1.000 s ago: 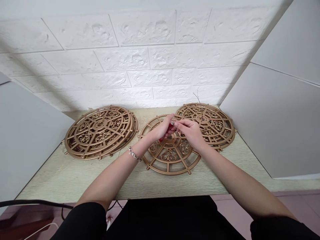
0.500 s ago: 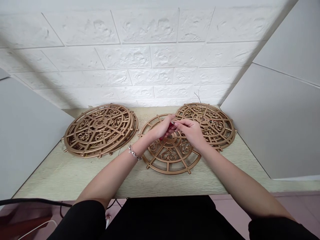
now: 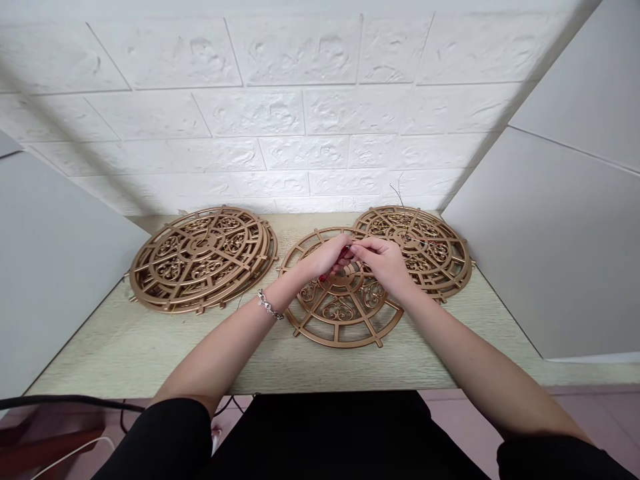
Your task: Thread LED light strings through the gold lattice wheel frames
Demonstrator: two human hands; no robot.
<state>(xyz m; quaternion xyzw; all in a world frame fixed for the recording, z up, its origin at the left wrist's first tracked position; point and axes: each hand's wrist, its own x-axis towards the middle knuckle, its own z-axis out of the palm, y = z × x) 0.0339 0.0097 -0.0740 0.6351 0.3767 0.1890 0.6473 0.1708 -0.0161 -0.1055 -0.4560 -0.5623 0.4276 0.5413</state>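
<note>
Mostly hidden, the red tool (image 3: 343,253) lay inside the left hand (image 3: 330,259), whose fingers were curled closed around it, and its upper end met the pinched thumb and forefinger of the right hand (image 3: 384,261), though whatever sat between those tips was too small to make out. Beneath both hands lay the middle gold openwork disc (image 3: 338,310), between the left stack (image 3: 200,260) and the right stack (image 3: 425,243). Compared with a second earlier, the left thumb had bent down nearer the right fingertips.
</note>
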